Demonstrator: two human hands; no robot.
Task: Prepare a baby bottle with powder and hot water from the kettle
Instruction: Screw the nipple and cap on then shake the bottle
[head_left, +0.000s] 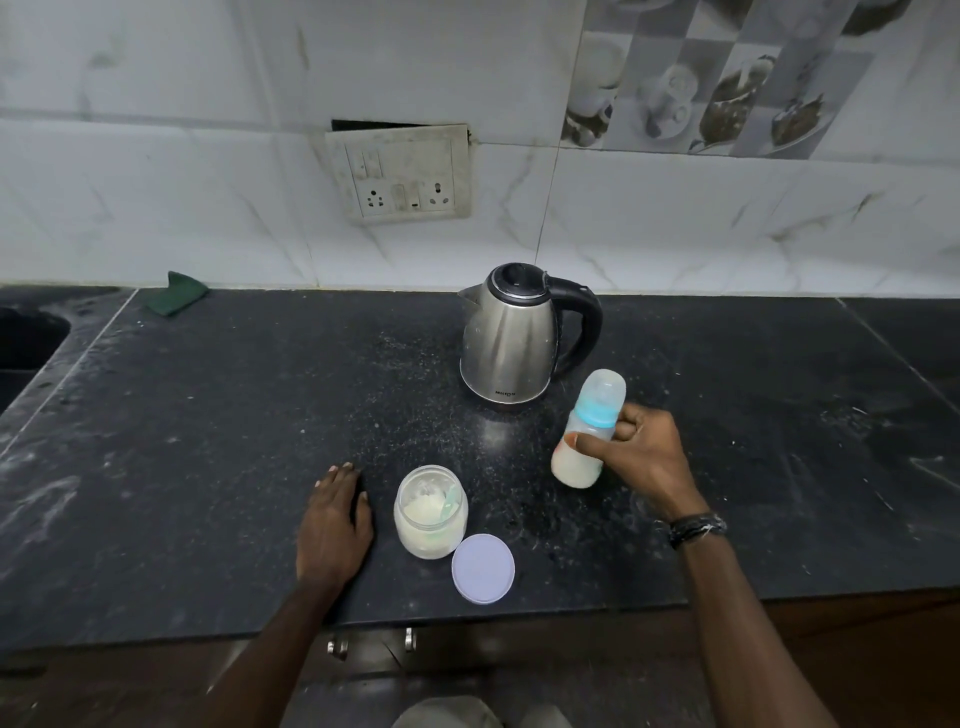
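Note:
My right hand (644, 457) grips a capped baby bottle (582, 465) with a blue ring and milky liquid inside; the bottle is tilted slightly, just in front of the steel kettle (506, 338) with its black handle. My left hand (335, 519) rests flat on the black counter (208, 441), fingers together, holding nothing. Right beside it stands an open jar of white powder (428, 514) with a pale green scoop inside. The jar's round lilac lid (483, 568) lies flat near the counter's front edge.
A green cloth (176, 299) lies at the back left by the tiled wall. A wall socket plate (400, 174) hangs above the counter. A sink edge (31, 332) shows at far left. Spilled powder dusts the counter.

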